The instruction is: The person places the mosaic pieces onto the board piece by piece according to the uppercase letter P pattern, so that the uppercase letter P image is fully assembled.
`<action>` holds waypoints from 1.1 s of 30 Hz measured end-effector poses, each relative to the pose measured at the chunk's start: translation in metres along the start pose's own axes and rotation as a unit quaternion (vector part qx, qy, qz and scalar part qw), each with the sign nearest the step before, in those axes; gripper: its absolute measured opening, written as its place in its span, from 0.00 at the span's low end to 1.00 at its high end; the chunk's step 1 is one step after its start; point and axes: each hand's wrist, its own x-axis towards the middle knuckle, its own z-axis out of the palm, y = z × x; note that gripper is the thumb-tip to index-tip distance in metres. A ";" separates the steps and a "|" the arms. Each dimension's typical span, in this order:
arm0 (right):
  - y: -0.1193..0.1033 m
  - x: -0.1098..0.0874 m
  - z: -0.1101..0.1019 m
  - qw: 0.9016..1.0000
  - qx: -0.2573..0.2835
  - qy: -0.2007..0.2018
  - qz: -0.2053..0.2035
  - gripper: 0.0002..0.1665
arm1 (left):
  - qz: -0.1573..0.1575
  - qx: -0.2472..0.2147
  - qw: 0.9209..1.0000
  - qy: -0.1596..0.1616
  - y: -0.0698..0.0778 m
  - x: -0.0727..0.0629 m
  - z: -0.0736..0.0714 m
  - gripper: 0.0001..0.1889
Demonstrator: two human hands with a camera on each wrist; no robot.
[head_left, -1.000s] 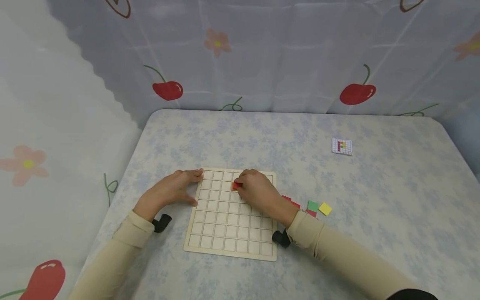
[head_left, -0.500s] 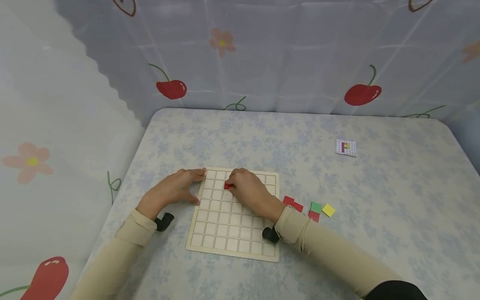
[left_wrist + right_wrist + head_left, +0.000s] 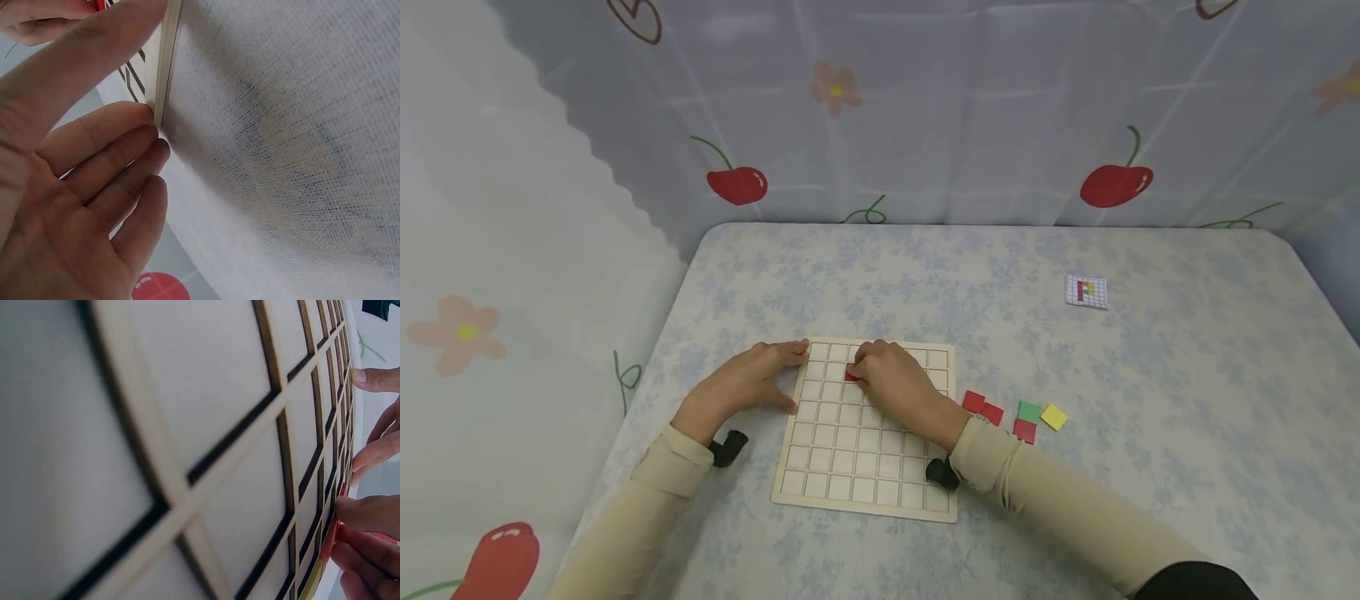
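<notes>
My left hand [image 3: 737,387] is at the left edge of the pale wooden grid board [image 3: 863,507]. Its thumb and fingers are spread, with fingertips touching the board's side, as the left wrist view shows close up. Over the upper part of the board, my right hand [image 3: 898,383] pinches a small red square tile [image 3: 851,373] at a cell near the left. In the right wrist view a reddish tile [image 3: 329,542] shows by the fingers, and a yellow tile [image 3: 310,581] lies on the grid beside it. My right hand hides these cells from the head view.
Right of the board lie several loose tiles: red ones [image 3: 973,402], a green one [image 3: 1029,411] and a yellow one [image 3: 1054,417]. Farther back is a small card [image 3: 1086,292] printed with a coloured grid pattern. A patterned cloth [image 3: 1187,375] covers the table, with curtains behind.
My right hand has shifted left across the board with the red tile, mostly in the first half second. My left hand has stayed at the board's edge.
</notes>
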 end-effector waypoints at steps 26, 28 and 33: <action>0.023 -0.071 -0.024 0.996 0.047 0.068 0.034 0.16 | 0.009 0.029 1.000 0.007 0.001 -0.001 0.001 0.46; 0.028 -0.082 -0.028 0.995 0.048 0.070 0.056 0.17 | 0.006 0.026 1.000 0.006 0.000 0.000 0.001 0.47; 0.039 -0.110 -0.037 0.991 0.038 0.073 0.104 0.17 | 0.000 0.024 1.000 0.001 -0.001 0.000 0.002 0.46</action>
